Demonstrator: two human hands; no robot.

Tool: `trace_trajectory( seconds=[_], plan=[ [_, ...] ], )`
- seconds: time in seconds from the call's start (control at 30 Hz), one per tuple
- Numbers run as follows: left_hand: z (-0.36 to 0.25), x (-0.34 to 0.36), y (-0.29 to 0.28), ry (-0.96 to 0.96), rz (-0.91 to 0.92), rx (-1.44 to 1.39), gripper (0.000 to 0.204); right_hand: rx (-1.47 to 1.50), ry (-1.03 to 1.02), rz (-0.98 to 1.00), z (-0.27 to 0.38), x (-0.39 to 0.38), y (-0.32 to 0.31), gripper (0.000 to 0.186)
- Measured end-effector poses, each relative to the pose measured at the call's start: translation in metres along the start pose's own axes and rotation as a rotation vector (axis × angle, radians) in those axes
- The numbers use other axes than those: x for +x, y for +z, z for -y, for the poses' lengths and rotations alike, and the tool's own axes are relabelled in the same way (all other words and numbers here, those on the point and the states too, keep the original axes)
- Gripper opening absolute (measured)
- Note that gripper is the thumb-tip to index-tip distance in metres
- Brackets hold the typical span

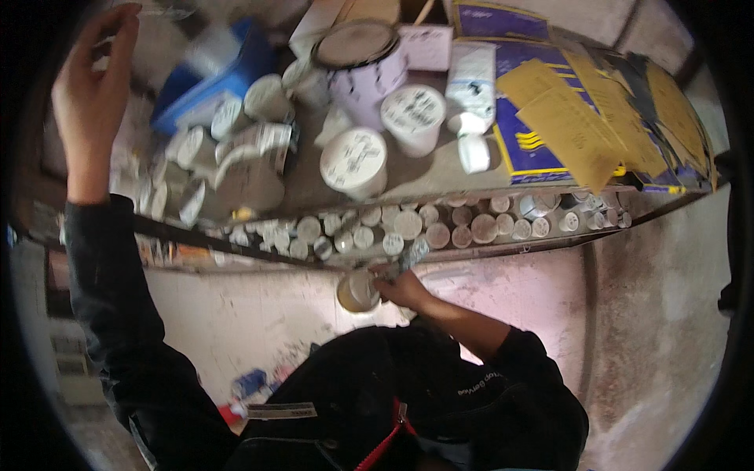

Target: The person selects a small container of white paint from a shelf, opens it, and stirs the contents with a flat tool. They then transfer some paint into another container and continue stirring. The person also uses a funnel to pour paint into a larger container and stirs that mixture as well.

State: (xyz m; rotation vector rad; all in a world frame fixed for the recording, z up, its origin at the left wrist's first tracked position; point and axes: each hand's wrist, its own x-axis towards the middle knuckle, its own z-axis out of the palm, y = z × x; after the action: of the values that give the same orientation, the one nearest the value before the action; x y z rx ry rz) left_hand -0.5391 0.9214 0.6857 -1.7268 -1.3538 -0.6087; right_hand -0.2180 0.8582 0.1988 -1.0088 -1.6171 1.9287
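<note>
My left hand (93, 110) is raised at the far upper left, beside a blue bin (192, 98). Its fingers stretch upward, and I see nothing held in them. Low in front of my body, my right hand (404, 290) is closed at the rim of a small beige tub (356, 293). A greyish, blurred strip (414, 255) sticks up beside that hand; its kind and whether I grip it cannot be made out.
Above, a shelf top (302, 177) bears a purple-streaked bucket (365, 78), lidded white tubs (353, 161), a small white bottle (473, 153) and yellow sanding sheets (565, 129). Several round containers (407, 225) line the lower shelf. Blue and red items (250, 383) lie on the floor.
</note>
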Motion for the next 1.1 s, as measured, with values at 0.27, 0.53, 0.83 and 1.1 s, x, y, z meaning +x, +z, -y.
trace_trajectory(
  seconds=[0.27,0.53,0.83,1.1],
  plan=[
    [-0.129,-0.215,-0.145,-0.476,0.071,-0.320,0.029,-0.051,0.059,0.333,0.028,0.027,0.036,0.031],
    [-0.268,-0.438,-0.244,-1.456,-0.123,0.063,0.042,-0.185,-0.007,0.830,0.058,0.016,0.157,0.034],
    [-0.444,-0.567,-0.329,-2.112,-1.047,-0.107,0.019,-0.410,-0.045,1.239,0.074,-0.107,0.316,0.036],
    [-0.547,-0.596,-0.392,-2.074,-1.624,-0.045,0.015,-0.597,-0.166,1.549,0.055,-0.238,0.407,0.033]
  ],
)
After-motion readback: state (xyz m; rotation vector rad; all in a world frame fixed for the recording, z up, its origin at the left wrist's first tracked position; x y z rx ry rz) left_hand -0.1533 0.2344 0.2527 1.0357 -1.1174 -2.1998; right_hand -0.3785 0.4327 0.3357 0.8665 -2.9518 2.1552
